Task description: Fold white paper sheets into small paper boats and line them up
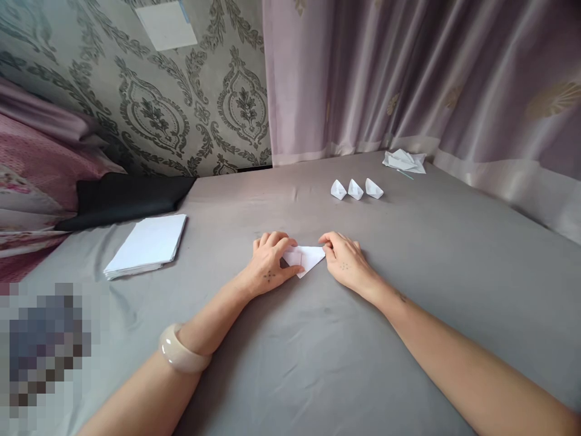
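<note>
A folded piece of white paper [311, 257], roughly triangular with its point toward me, is between my two hands on the grey sheet. My left hand [271, 260] grips its left side, the thumb lying across the front and the fingers at the back edge. At the right corner, my right hand [344, 257] pinches the paper between thumb and curled fingers. Beyond it stand three small folded paper boats, the left one [338, 189], the middle one [355, 189] and the right one [374, 188], side by side.
A stack of white paper [147, 242] lies at the left, with a black cloth [131, 197] behind it. Crumpled white papers [403, 161] and a thin pale stick [405, 174] lie at the back right, near the purple curtain [345, 79]. Something pixelated [48, 345] is at lower left.
</note>
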The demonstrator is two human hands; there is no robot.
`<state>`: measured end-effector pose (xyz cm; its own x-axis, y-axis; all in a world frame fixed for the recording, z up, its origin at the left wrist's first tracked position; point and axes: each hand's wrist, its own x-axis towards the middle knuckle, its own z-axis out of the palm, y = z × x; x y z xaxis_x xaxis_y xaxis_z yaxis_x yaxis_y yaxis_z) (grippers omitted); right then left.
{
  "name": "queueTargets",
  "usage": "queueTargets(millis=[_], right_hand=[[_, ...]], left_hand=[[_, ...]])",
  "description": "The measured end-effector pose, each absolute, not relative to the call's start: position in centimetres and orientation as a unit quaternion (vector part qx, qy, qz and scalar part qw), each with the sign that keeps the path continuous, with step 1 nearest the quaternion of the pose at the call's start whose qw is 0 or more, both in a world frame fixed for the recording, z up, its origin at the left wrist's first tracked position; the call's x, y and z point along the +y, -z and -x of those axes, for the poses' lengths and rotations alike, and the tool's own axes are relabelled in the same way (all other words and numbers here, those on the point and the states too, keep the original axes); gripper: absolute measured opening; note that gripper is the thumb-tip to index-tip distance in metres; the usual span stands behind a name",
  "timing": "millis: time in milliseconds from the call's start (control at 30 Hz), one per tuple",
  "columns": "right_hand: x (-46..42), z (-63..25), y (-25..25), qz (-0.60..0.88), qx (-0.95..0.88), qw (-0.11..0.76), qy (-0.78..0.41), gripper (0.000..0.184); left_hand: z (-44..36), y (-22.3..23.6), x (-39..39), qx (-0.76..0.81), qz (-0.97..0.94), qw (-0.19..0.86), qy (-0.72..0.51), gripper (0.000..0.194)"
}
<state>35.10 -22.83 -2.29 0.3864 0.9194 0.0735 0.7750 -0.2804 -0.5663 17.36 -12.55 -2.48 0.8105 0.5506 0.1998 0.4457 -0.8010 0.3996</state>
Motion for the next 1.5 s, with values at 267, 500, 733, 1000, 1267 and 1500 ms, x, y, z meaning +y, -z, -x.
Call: queueTargets(millis=[267,500,733,1000,1267,1500], right_hand=[[-23.4,-35.3,2.3,0.754,-0.595,0.244,-0.132,0.036],[-23.4,-35.7,2.3,0.748,-0.613,0.215,-0.135,0.04],[-22.5,-34.8,2.0,0.715,-0.629,0.273,-0.135,0.019],[-21.2,-34.9,3.0,0.707,-0.618,0.299,-0.168,0.013],[-21.4,-34.8,2.4,0.7,-0.622,0.297,-0.186,0.013],[-21.4,-35.0,2.4,0.707,-0.627,0.273,-0.18,0.014]], left_hand=[[-17.3,2.3,-13.3,0.206,-0.957,0.148,-0.139,0.011],[-17.4,1.9,-15.5,0.19,-0.977,0.029,-0.094,0.033],[-17.7,1.5,-16.9,0.207,-0.975,-0.018,-0.074,0.026],[-17.6,2.3,-14.4,0.294,-0.93,0.16,-0.15,0.023],[-18.0,2.0,-10.6,0.261,-0.928,0.227,-0.135,0.021],[-17.6,2.1,-9.5,0.232,-0.936,0.24,-0.11,0.019]])
